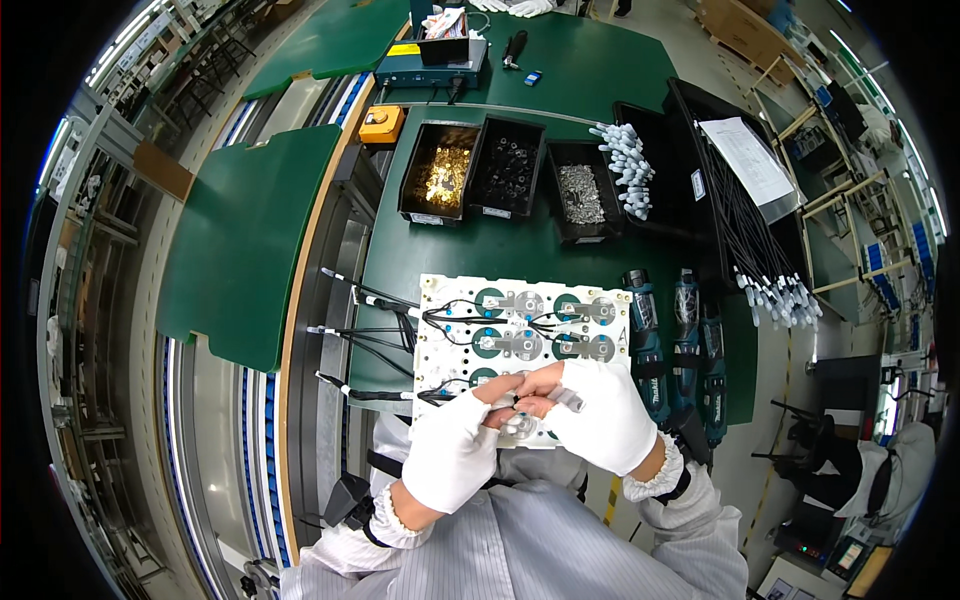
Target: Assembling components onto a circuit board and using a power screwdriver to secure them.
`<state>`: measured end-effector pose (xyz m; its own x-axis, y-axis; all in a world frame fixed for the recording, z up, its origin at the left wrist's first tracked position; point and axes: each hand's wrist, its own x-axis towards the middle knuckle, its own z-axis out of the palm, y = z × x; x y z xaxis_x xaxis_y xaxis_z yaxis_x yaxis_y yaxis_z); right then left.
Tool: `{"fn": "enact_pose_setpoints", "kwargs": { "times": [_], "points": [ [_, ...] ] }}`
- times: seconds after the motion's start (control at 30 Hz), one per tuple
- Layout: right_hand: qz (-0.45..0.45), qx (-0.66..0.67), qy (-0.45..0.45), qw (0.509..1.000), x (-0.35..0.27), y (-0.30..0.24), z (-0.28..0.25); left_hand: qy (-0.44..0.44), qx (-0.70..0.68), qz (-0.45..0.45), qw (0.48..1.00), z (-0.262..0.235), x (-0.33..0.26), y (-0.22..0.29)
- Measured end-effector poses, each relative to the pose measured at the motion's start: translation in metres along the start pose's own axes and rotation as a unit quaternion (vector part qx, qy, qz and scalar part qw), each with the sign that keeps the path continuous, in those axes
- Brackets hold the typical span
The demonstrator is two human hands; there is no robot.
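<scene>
My left hand (455, 450) and my right hand (600, 415), both in white fingerless gloves, meet over the near edge of a cream-coloured board (427, 362). Their bare fingertips are closed together around something small that I cannot make out; the fingers cover most of it. Rows of round grey and green parts with metal tabs (522, 343) sit on the board. Black cables (375, 345) run from its left side, their ends hanging past the table edge, and more black wires loop across its top. Both hands hide the board's near part.
Beyond the board stand black bins of brass-coloured pieces (444, 176), dark nuts (506, 170) and silver screws (581, 193). Teal-and-black power drivers (686, 330) lie to its right. A black crate (697, 100) holds cables with pale ends (775, 298). A conveyor (345, 250) runs along the left.
</scene>
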<state>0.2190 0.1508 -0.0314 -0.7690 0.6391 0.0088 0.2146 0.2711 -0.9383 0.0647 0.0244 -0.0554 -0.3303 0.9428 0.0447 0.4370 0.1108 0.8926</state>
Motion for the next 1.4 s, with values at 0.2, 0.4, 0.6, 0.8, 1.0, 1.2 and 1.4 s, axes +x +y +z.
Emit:
{"fn": "enact_pose_setpoints", "kwargs": {
  "times": [0.2, 0.4, 0.6, 0.8, 1.0, 1.2, 1.4],
  "points": [
    [-0.018, -0.014, 0.006, 1.0, -0.002, -0.004, -0.001, 0.014, -0.028, 0.035, 0.999, -0.003, -0.001, -0.002],
    [0.046, 0.112, 0.02, 0.992, -0.009, 0.001, 0.0, -0.029, -0.151, -0.044, 0.987, -0.011, 0.001, 0.006],
    [0.065, 0.107, 0.018, 0.992, -0.008, -0.003, 0.0, -0.052, -0.198, -0.052, 0.978, -0.012, 0.003, 0.0],
    [0.079, 0.156, 0.011, 0.984, -0.011, 0.002, 0.004, -0.024, -0.179, -0.043, 0.983, -0.005, 0.001, -0.002],
    [0.096, 0.177, 0.019, 0.979, -0.015, -0.007, 0.008, -0.017, -0.156, -0.06, 0.986, -0.011, 0.0, 0.003],
    [0.103, 0.185, 0.041, 0.977, -0.017, -0.006, 0.012, 0.011, -0.123, -0.004, 0.992, -0.007, -0.002, 0.007],
    [0.099, 0.185, 0.081, 0.974, -0.016, -0.007, 0.018, 0.001, -0.067, 0.015, 0.998, -0.011, -0.004, 0.01]
  ]
}}
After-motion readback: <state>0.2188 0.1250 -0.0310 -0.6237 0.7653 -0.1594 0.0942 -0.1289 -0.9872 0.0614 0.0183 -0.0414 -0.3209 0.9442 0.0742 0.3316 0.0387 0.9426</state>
